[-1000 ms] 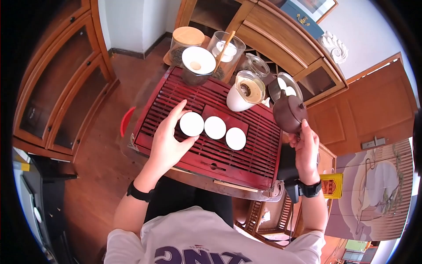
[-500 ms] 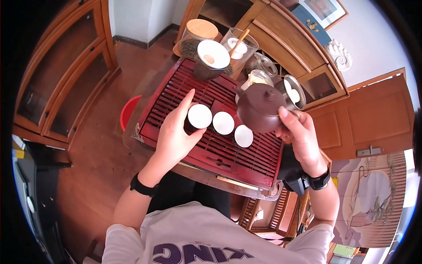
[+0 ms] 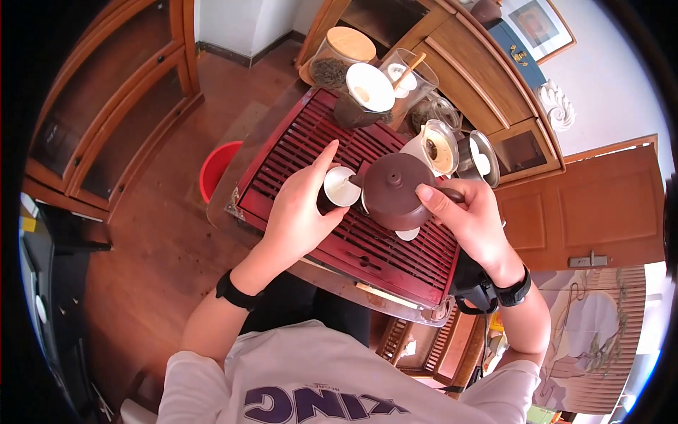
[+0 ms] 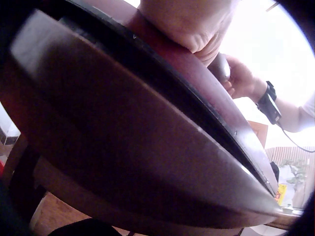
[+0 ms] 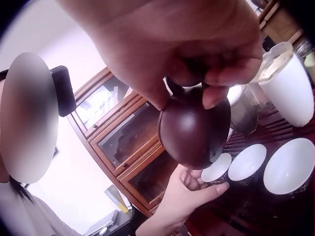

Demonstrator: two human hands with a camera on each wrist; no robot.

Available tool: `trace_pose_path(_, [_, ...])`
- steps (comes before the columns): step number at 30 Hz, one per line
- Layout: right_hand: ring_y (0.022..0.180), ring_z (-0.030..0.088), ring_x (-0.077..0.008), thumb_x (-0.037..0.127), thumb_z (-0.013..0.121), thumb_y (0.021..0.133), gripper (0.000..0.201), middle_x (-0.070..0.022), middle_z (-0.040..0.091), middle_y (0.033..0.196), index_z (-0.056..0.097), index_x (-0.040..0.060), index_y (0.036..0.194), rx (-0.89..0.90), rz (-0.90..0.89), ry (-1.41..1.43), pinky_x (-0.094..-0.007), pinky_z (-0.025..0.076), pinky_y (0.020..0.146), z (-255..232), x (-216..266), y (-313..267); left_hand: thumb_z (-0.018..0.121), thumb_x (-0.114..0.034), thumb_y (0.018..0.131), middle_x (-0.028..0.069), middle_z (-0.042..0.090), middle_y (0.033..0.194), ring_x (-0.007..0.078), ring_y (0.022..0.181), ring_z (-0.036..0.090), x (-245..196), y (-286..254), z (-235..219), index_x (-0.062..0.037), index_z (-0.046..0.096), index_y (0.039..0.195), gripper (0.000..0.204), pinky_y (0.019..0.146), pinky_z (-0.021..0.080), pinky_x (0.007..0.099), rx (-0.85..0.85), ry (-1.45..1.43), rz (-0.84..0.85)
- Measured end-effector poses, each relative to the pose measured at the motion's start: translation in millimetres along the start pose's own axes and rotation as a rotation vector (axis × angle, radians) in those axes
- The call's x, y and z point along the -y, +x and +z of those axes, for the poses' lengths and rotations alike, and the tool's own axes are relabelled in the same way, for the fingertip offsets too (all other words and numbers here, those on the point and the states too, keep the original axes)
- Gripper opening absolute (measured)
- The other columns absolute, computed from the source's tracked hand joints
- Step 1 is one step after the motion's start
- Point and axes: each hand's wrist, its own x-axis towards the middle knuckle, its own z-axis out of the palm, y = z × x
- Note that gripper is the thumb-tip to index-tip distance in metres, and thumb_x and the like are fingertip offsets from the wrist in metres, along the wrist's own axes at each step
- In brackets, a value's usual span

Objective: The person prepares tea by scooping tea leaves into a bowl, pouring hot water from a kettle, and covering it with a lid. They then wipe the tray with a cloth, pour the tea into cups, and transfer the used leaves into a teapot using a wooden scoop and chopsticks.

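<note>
My right hand grips the handle of a dark brown clay teapot, thumb near its lid. The teapot is over the slatted tea tray, its spout reaching the rim of the leftmost small white-lined cup. A thin pale line shows inside that cup. Around it curve the thumb and fingers of my left hand. The right wrist view shows a middle cup and a third cup in a row beside it. From above, the teapot covers most of both. The left wrist view catches mainly the tray's side.
On the red tea tray stand a dark vessel topped by a white bowl and a white pitcher with a strainer. Behind are a lidded glass jar and a metal bowl. A red bucket stands left.
My right hand has brought the teapot leftward from the tray's right side, across the cups to the leftmost one. My left hand stays around that cup.
</note>
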Motion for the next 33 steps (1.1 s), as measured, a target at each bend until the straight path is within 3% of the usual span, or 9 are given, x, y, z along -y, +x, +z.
trace_pose_path(4, [0.052, 0.037, -0.0037, 0.034, 0.075, 0.09, 0.049, 0.004, 0.044, 0.05, 0.057, 0.001, 0.059, -0.045, -0.03, -0.096, -0.0261, 0.03, 0.045, -5, 4, 0, 0.079, 0.002, 0.07, 0.013, 0.065, 0.121, 0.0278, 0.113, 0.063, 0, -1, 0, -0.0065, 0.035, 0.15, 0.092, 0.098, 0.049, 0.0383, 0.01, 0.006, -0.016])
trace_pose_path(9, [0.048, 0.036, -0.0123, 0.036, 0.082, 0.081, 0.054, -0.0036, 0.041, 0.049, 0.048, 0.0024, 0.054, -0.152, -0.181, -0.4, -0.0305, 0.033, 0.044, -13, 10, -2, 0.08, 0.001, 0.071, 0.0133, 0.065, 0.121, 0.0283, 0.114, 0.062, -2, -1, -2, -0.0068, 0.036, 0.15, 0.091, 0.099, 0.048, 0.0394, 0.02, 0.026, -0.043])
trace_pose_path(13, [0.046, 0.035, -0.0159, 0.036, 0.084, 0.078, 0.057, -0.0051, 0.041, 0.05, 0.044, 0.0036, 0.053, -0.171, -0.148, -0.388, -0.0318, 0.033, 0.044, -15, 19, -6, 0.08, 0.001, 0.071, 0.0139, 0.065, 0.121, 0.0287, 0.114, 0.062, -1, -1, -2, -0.0068, 0.035, 0.151, 0.091, 0.099, 0.048, 0.0397, 0.011, 0.021, -0.019])
trace_pose_path(15, [0.045, 0.035, -0.018, 0.034, 0.085, 0.077, 0.057, -0.006, 0.04, 0.05, 0.044, 0.0035, 0.053, -0.186, -0.294, -0.488, -0.0332, 0.032, 0.044, -15, 22, -5, 0.08, 0.0, 0.071, 0.014, 0.065, 0.121, 0.0287, 0.114, 0.062, 0, 0, -1, -0.0067, 0.035, 0.151, 0.092, 0.099, 0.047, 0.0397, 0.013, 0.02, -0.021])
trace_pose_path(23, [0.047, 0.036, -0.02, 0.03, 0.088, 0.073, 0.056, -0.0066, 0.04, 0.053, 0.043, 0.0026, 0.053, -0.243, -0.459, -0.553, -0.0342, 0.03, 0.045, -17, 33, -7, 0.08, -0.001, 0.071, 0.0128, 0.065, 0.122, 0.0291, 0.114, 0.062, 2, -1, 0, -0.0063, 0.036, 0.15, 0.091, 0.1, 0.047, 0.0396, 0.01, 0.033, -0.004])
trace_pose_path(33, [0.049, 0.036, -0.0226, 0.025, 0.089, 0.071, 0.053, -0.0075, 0.04, 0.054, 0.043, 0.0023, 0.055, -0.273, -0.528, -0.594, -0.0351, 0.028, 0.046, -24, 35, -15, 0.081, -0.002, 0.071, 0.0132, 0.065, 0.123, 0.0297, 0.114, 0.062, 2, -2, -1, -0.0061, 0.049, 0.141, 0.077, 0.099, 0.048, 0.04, 0.0, 0.085, 0.025])
